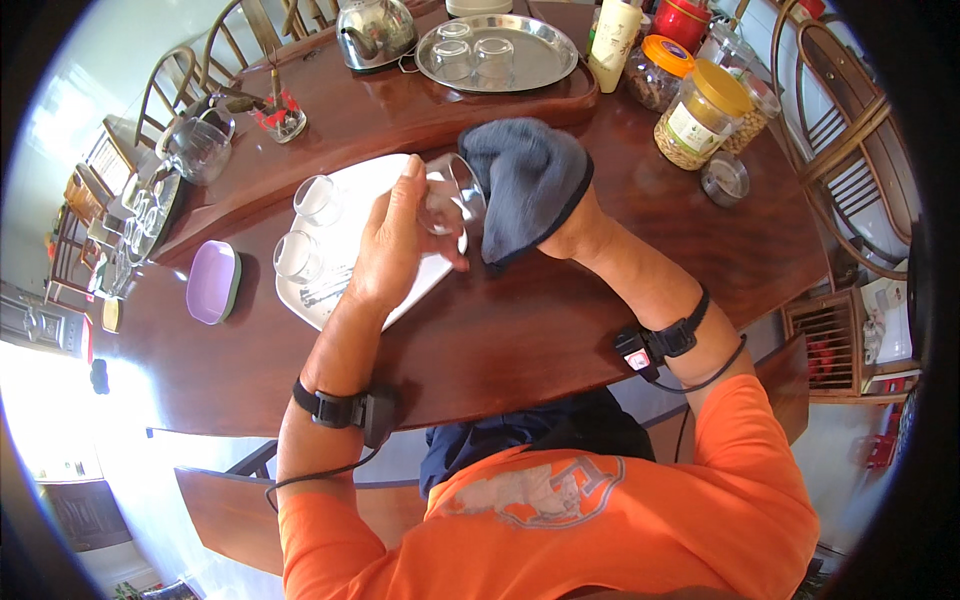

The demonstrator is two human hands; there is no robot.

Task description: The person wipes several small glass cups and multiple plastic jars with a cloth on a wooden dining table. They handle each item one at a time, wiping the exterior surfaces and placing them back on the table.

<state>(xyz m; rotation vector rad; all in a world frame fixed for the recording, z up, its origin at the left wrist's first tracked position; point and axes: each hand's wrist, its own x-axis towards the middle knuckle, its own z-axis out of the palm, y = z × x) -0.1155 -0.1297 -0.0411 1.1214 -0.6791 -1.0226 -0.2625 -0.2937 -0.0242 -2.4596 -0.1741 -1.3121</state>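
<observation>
My left hand (397,247) grips a clear drinking glass (457,191) by its side, tilted above a white tray (375,176). The glass mouth points toward a grey-blue cloth (529,184). That cloth is wrapped over my right hand (574,236), which holds it; the fingers are hidden beneath the fabric. Cloth and glass rim appear very close, though whether they touch I cannot tell. On the tray's left side rest two more clear glasses, one toward the back (316,199) and one nearer me (298,257).
Left of the tray sits a lilac plastic dish (212,283). Farther back are a glass teapot (199,150), a steel kettle (375,34) and a round metal tray (536,60) bearing several glasses. Lidded food jars (701,116) and a glass ashtray (725,180) stand at right.
</observation>
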